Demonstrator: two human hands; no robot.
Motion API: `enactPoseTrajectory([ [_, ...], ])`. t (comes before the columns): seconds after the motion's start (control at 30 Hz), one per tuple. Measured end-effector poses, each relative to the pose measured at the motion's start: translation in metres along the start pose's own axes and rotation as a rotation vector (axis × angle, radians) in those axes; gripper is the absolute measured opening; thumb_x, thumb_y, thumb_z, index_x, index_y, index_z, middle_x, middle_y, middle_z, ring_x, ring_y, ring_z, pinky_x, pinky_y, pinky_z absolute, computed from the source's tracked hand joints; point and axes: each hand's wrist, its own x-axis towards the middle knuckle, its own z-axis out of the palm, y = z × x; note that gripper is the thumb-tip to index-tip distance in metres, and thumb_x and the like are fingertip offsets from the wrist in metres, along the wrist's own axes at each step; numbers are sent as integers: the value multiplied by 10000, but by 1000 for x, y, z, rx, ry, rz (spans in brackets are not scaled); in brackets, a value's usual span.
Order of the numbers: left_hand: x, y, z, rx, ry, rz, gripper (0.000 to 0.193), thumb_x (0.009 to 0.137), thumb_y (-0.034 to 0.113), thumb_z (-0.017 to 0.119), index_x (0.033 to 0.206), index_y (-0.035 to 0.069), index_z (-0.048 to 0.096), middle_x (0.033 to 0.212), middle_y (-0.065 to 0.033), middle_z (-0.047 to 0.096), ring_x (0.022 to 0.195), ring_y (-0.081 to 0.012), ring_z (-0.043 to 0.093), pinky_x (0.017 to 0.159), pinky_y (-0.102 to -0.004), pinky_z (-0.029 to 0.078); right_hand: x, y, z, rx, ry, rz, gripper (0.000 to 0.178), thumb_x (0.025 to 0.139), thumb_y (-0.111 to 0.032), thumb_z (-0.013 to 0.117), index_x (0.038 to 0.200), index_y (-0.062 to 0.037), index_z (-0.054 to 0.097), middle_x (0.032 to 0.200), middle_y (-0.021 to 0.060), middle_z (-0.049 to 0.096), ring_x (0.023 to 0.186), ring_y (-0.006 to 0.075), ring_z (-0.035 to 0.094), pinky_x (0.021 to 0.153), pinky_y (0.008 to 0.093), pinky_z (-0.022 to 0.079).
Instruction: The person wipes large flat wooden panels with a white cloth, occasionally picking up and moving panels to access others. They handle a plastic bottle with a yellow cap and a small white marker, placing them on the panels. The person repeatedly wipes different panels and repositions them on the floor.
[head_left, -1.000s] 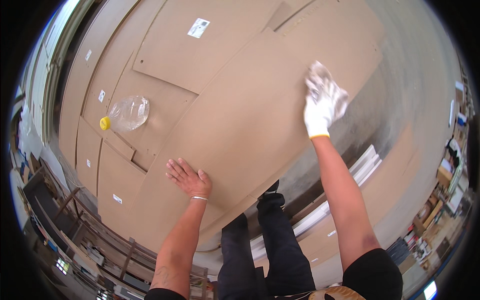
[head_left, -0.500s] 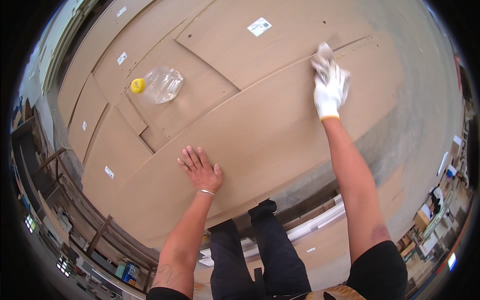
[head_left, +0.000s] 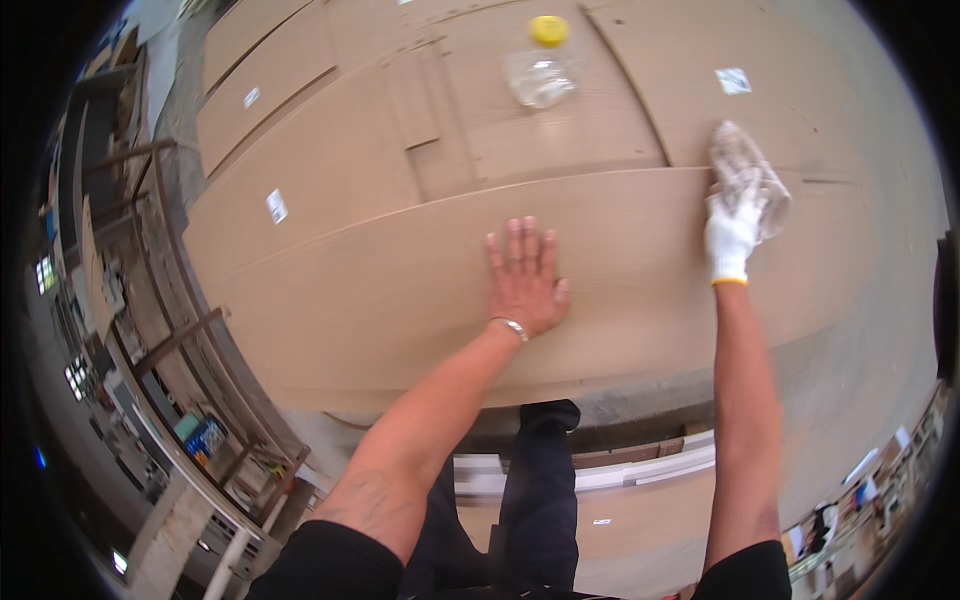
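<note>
My bare left hand (head_left: 526,283), a light band around its wrist, lies flat with fingers spread on a long light-brown board (head_left: 390,300). To the right, my right hand (head_left: 734,232) wears a white knitted glove with a yellow cuff edge. It is closed on a crumpled whitish cloth (head_left: 740,150), pressed down by the board's far edge. The cloth looks stained and partly blurred, and the gloved fingers are partly hidden in it. Beyond my left hand a clear plastic bottle (head_left: 543,80) with a yellow cap rests on the boards behind.
More brown boards (head_left: 320,200) overlap beyond the long one, some with white labels (head_left: 733,81). A wooden frame (head_left: 185,340) stands on the left. White strips (head_left: 640,470) lie low near my legs, and assorted materials line the floor at lower right.
The whole view has swung, so the boards and bottle appear farther right. My left hand remains flat on the board. The cloth under my right hand has changed shape.
</note>
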Motion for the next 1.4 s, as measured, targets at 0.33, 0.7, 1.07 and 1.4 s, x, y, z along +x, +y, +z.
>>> enactPoseTrajectory([
  [0.33,-99,-119,-4,-376,416,-263,780,852,201,634,1565,66,348,1661,-210,245,1563,-400,157,1249,-624,102,-53,-125,59,-210,-353,-449,612,910,-18,538,1475,-248,584,1628,9,420,1568,297,214,1292,475,38],
  [0.7,-318,-369,-35,-359,-186,-525,1124,815,653,706,1667,226,109,1703,-252,-83,1567,-438,-142,1207,-673,-96,-186,-547,237,-2,-476,-795,589,927,-123,542,1513,-171,517,1593,128,451,1523,335,324,1268,520,152],
  [1.07,-318,-376,-35,-490,-328,-406,1012,885,542,682,1662,235,111,1728,-172,-11,1587,-390,-75,1228,-649,-50,-306,-764,330,327,-589,-1241,394,882,-167,634,1269,-103,672,1335,96,647,1396,315,461,1194,481,301],
  [1.4,-320,-375,-36,-483,-161,-433,989,879,544,705,1656,237,176,1731,-127,76,1592,-375,-18,1235,-645,-49,-297,-755,278,-234,-1319,-1122,530,874,-103,667,1399,-119,591,1271,114,671,1188,277,624,1026,394,491],
])
